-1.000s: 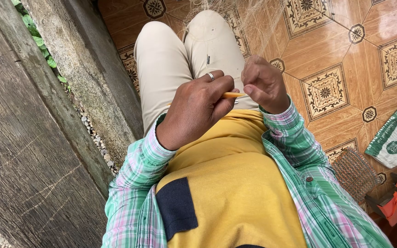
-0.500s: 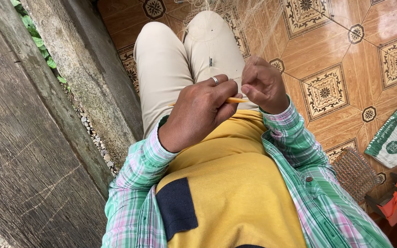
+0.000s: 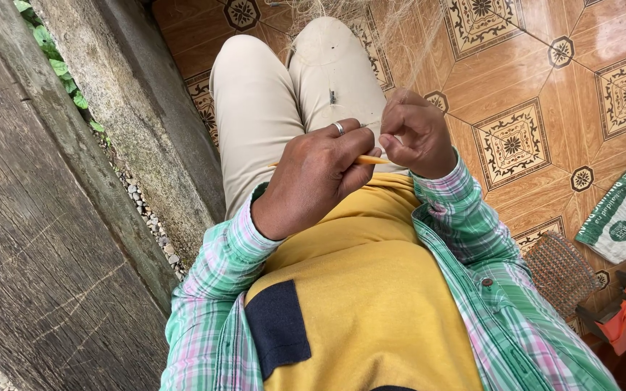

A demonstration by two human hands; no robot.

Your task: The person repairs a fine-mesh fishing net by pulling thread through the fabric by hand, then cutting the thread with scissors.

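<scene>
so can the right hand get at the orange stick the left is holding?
Probably yes: the right hand sits right by the tip of the orange stick poking out of the left hand, with nothing between them.

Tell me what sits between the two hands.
In the head view, a thin orange stick bridges the short stretch between the left hand and the right hand; fine pale net threads run up from there.

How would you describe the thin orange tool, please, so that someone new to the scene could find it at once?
Start at the beige trousers stretched over the patterned tile floor, then come down to the two hands above the yellow shirt. The left hand, which wears a ring, pinches a thin orange stick whose tip meets the right hand. It is the only slim, bright orange piece between them.
</scene>
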